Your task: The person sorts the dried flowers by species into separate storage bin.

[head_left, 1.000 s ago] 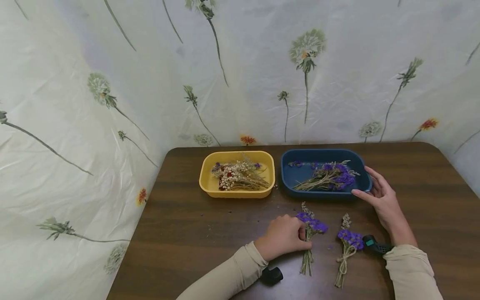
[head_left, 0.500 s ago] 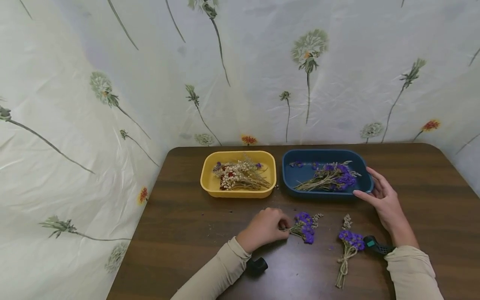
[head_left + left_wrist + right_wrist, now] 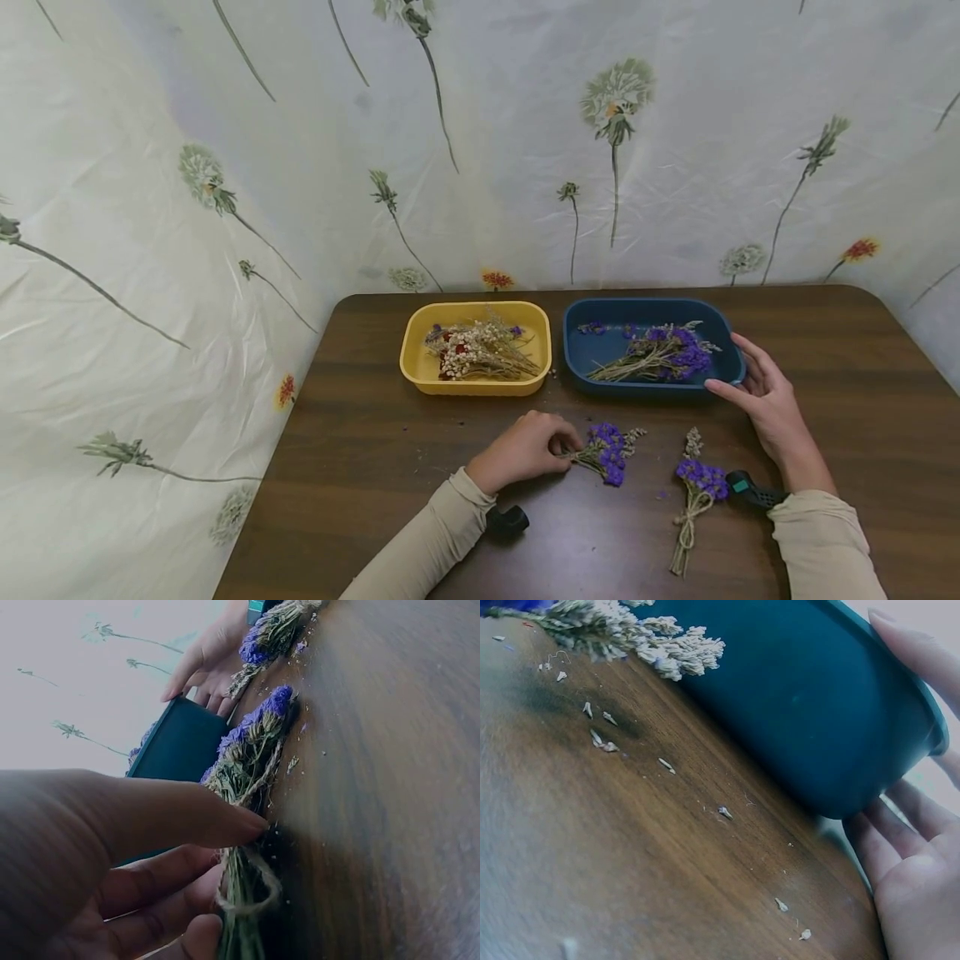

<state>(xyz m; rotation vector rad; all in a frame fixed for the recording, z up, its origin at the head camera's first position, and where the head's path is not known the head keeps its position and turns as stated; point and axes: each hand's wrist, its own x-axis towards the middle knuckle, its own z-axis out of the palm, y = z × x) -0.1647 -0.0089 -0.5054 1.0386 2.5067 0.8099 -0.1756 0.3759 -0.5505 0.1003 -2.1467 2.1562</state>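
Observation:
My left hand (image 3: 525, 452) holds a small bunch of dried purple flowers (image 3: 609, 450) by its stems, low over the table. A loop of twine (image 3: 259, 896) around those stems shows below the thumb in the left wrist view, and the flower heads point right in the head view. My right hand (image 3: 772, 408) grips the right end of the blue tray (image 3: 637, 389), with the thumb at the rim and the other fingers along the outer side. Inside that tray lies a pile of purple dried flowers (image 3: 678, 350). A second tied bunch (image 3: 701, 479) rests on the table between the hands.
Left of the blue tray stands a yellow tray (image 3: 472, 388) of white and dark red dried flowers (image 3: 480, 350). Small plant crumbs (image 3: 726, 812) lie scattered on the brown table (image 3: 360, 500). A floral-print sheet (image 3: 510, 142) hangs behind it.
My left hand has moved left with the bunch, which has turned from upright to lying sideways, heads to the right. The right hand has stayed at the blue tray.

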